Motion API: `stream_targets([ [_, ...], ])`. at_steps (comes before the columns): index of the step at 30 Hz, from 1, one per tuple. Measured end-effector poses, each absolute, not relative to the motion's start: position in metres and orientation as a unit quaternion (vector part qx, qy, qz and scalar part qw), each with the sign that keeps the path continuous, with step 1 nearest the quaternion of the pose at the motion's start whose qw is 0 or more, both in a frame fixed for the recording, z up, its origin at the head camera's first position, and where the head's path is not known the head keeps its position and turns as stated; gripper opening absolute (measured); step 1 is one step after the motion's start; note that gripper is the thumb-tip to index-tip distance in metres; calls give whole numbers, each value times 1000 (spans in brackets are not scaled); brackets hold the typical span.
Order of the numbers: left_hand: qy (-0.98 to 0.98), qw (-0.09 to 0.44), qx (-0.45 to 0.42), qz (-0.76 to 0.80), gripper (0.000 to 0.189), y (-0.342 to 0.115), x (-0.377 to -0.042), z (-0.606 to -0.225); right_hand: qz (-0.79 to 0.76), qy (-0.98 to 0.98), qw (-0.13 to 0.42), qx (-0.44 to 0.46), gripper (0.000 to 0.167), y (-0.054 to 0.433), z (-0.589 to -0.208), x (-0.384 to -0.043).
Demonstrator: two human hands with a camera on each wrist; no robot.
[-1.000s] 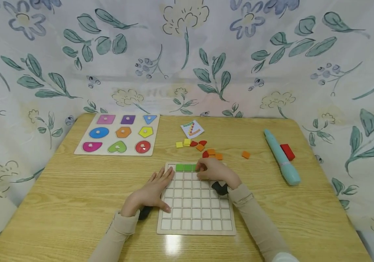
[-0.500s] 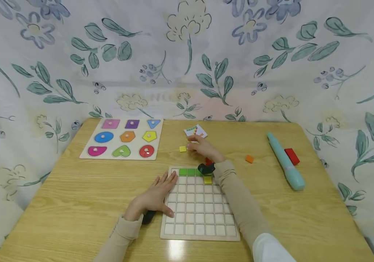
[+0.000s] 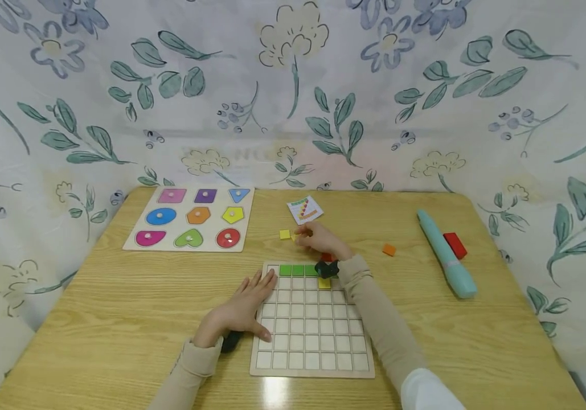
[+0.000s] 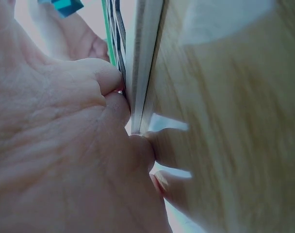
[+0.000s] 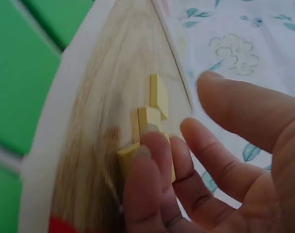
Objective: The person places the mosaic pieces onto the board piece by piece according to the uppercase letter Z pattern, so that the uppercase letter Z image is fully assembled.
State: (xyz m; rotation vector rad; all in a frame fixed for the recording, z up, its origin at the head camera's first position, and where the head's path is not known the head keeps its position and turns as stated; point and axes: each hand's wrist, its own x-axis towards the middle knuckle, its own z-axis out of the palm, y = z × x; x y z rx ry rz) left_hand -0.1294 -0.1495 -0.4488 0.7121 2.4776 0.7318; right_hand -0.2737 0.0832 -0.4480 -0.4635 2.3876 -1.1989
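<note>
My left hand (image 3: 236,307) lies with fingers spread on the left edge of a wooden grid board (image 3: 311,372); in the left wrist view its fingers (image 4: 108,77) meet the board's side. Green square tiles (image 3: 298,270) fill part of the top row, with a yellow tile (image 3: 324,283) one row below. Beyond the board, my right hand (image 3: 318,238) reaches over loose yellow tiles. The right wrist view shows loosely bent fingers (image 5: 142,189) touching or just before the nearest yellow tiles (image 5: 148,117), the thumb apart from them. A lone yellow tile (image 3: 285,234) lies left of it.
A picture card (image 3: 305,210) lies behind the right hand. Red pieces (image 3: 327,257) show partly under it, and an orange tile (image 3: 389,250) sits to the right. Further right are a turquoise pen-like object (image 3: 446,253) and a red block (image 3: 455,245). A knobbed shape puzzle (image 3: 190,219) stands back left.
My right hand has left the board's top row for the yellow tiles near the card, then drawn slightly nearer, uncovering the card. A yellow tile on the board has come into view. The left hand stays put.
</note>
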Motion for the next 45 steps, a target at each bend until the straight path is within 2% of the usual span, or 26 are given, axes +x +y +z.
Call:
stream_targets([
  [6,903,227,255,262,124,-152,-130,-453,-317,917,154,-185,23,96,-445,-263],
  [10,900,230,258,265,124,-151,-131,-453,-306,927,125,-178,24,104,-448,-258],
  [14,898,233,257,270,123,-151,-131,-452,-309,933,121,-140,27,111,-449,-253],
  [19,898,232,252,275,123,-152,-131,-451,-299,937,120,-136,26,118,-449,-250],
  [26,897,235,252,277,124,-151,-131,-452,-316,931,107,-147,10,126,-451,-245],
  [30,897,234,253,276,124,-150,-130,-451,-348,921,95,-149,13,131,-448,-237],
  [35,899,233,252,271,123,-150,-130,-451,-393,898,134,-148,19,136,-437,-220],
  [42,900,232,252,271,123,-151,-130,-450,-471,822,253,-197,20,132,-438,-200],
  [45,900,232,250,272,123,-151,-130,-452,-471,805,283,-222,19,129,-442,-195],
])
